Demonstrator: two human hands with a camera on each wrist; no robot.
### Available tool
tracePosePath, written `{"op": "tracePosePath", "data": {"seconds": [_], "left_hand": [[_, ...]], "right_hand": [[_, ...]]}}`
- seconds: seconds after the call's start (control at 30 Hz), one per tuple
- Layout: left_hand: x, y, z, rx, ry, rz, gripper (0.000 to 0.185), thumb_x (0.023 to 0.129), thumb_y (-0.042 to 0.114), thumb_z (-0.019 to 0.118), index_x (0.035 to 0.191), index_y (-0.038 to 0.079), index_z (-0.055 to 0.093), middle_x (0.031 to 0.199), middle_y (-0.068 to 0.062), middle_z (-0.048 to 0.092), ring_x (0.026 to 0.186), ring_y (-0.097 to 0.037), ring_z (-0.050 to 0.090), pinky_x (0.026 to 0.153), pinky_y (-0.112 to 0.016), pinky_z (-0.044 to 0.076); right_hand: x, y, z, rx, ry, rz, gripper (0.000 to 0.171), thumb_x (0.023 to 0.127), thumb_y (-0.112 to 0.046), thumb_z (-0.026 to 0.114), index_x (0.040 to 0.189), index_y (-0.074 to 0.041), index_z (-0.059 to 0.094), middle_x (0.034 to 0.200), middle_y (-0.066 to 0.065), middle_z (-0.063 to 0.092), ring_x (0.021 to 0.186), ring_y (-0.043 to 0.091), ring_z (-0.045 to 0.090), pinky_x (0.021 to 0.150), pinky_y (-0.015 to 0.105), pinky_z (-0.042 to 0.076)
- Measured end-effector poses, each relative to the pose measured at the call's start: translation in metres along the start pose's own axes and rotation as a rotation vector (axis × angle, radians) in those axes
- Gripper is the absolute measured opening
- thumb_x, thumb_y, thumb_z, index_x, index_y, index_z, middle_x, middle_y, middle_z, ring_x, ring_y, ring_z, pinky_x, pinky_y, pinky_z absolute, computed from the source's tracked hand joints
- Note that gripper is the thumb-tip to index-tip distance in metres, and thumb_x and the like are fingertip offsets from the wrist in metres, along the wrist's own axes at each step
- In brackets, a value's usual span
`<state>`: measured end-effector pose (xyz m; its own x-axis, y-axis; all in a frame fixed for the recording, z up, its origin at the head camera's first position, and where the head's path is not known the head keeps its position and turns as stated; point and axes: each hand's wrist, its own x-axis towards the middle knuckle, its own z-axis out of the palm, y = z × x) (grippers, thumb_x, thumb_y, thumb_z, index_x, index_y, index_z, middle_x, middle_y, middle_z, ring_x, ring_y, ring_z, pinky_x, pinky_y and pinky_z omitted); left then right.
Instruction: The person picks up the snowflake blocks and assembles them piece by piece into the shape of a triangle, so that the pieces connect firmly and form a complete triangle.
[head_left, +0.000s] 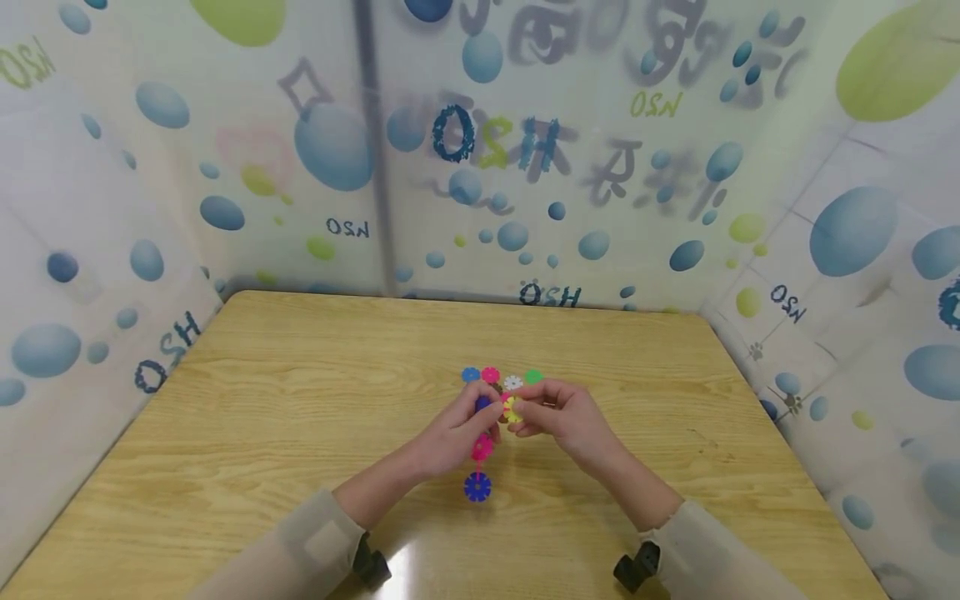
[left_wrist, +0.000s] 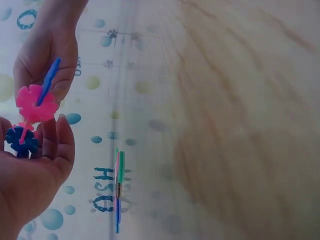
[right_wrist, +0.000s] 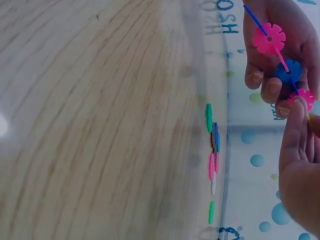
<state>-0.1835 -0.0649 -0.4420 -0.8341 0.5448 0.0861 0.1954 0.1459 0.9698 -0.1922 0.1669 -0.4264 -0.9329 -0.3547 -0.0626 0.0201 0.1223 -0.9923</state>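
Below the left hand [head_left: 456, 429], whose curled fingers grip it, the disc chain [head_left: 482, 448] points lengthwise toward the person; alongside, the right hand [head_left: 567, 418] pinches a yellow disc [head_left: 512, 410].

Pinching a yellow disc [head_left: 513, 409] with the right hand [head_left: 567, 419]; holding linked discs [head_left: 480, 452] with the left hand [head_left: 455, 431], just left of the yellow disc, including a dark blue disc [head_left: 472, 491] on its near side; working over a worktop [head_left: 315, 375] with a white disc [head_left: 513, 382] beyond the yellow disc.
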Motion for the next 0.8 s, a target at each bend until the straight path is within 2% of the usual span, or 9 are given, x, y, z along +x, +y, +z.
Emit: {"op": "tracePosePath", "data": {"seconds": [0.23,0.4,0.57,0.63,0.8], "left_hand": [[-0.001,-0.002,-0.002,0.029,0.04,-0.031,0.024,0.121,0.029,0.042,0.13,0.008,0.049,0.11,-0.023,0.062,0.093,-0.022,0.063,0.075,-0.026,0.053],[-0.001,-0.003,-0.005,0.028,0.07,-0.052,0.023,0.12,0.029,0.046,0.13,0.008,0.05,0.101,-0.016,0.063,0.087,-0.021,0.063,0.07,-0.026,0.054],[-0.001,-0.003,-0.006,0.008,0.086,-0.044,0.019,0.117,0.024,0.053,0.126,0.007,0.053,0.093,-0.006,0.06,0.079,-0.019,0.061,0.064,-0.024,0.052],[0.0,-0.003,-0.007,0.018,0.088,-0.039,0.02,0.116,0.024,0.055,0.128,0.008,0.054,0.095,-0.008,0.061,0.08,-0.019,0.061,0.065,-0.025,0.052],[0.0,-0.004,-0.009,0.089,0.087,-0.031,0.028,0.117,0.031,0.055,0.141,0.017,0.058,0.119,-0.011,0.062,0.094,-0.021,0.063,0.079,-0.031,0.056]], "right_hand": [[0.002,0.005,-0.008,-0.071,0.007,0.012,0.032,0.108,-0.028,0.073,0.131,-0.005,0.075,0.115,0.008,0.079,0.091,0.02,0.079,0.082,0.038,0.068],[0.006,0.01,-0.021,-0.096,0.042,0.037,0.04,0.109,-0.031,0.071,0.133,0.001,0.072,0.119,0.02,0.075,0.091,0.021,0.076,0.082,0.036,0.067],[0.012,0.015,-0.036,-0.122,0.081,0.063,0.039,0.111,-0.025,0.067,0.135,0.006,0.069,0.118,0.018,0.074,0.091,0.02,0.074,0.081,0.032,0.066],[0.015,0.017,-0.041,-0.136,0.092,0.075,0.037,0.111,-0.024,0.066,0.135,0.004,0.07,0.117,0.016,0.074,0.091,0.02,0.073,0.082,0.032,0.066],[0.024,0.023,-0.049,-0.201,0.091,0.089,0.036,0.111,-0.026,0.066,0.133,0.002,0.072,0.115,0.015,0.075,0.091,0.023,0.073,0.083,0.035,0.065]]}}
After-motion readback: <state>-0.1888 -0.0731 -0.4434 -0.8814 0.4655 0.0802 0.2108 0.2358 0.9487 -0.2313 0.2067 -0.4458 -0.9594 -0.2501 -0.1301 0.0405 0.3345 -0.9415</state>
